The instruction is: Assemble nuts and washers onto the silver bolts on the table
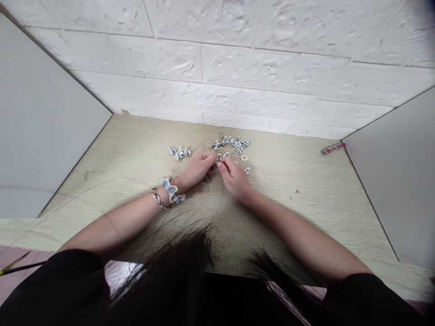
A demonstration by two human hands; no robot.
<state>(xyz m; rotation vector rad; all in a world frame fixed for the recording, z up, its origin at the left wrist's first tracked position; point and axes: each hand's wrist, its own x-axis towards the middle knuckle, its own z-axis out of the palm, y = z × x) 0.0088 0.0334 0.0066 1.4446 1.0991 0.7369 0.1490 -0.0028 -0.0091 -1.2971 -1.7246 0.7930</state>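
My left hand (pixel 200 167) and my right hand (pixel 233 177) meet at the middle of a pale wooden table (pixel 306 199), fingers pinched together around a small metal bolt (pixel 218 159). A loose pile of bolts, nuts and washers (pixel 234 143) lies just beyond my fingertips. A smaller group of bolts (pixel 179 152) sits to the left of my left hand. A single washer (pixel 244 158) and a bolt (pixel 247 170) lie beside my right hand. A washer (pixel 207 180) rests on the table under my hands. My left wrist wears a chain bracelet and a blue scrunchie (pixel 170 189).
A red-handled tool (pixel 332 148) lies at the table's far right edge. A white brick-pattern wall (pixel 217 68) closes the back; grey side panels (pixel 41 136) stand left and right. My dark hair hangs into the bottom of the view.
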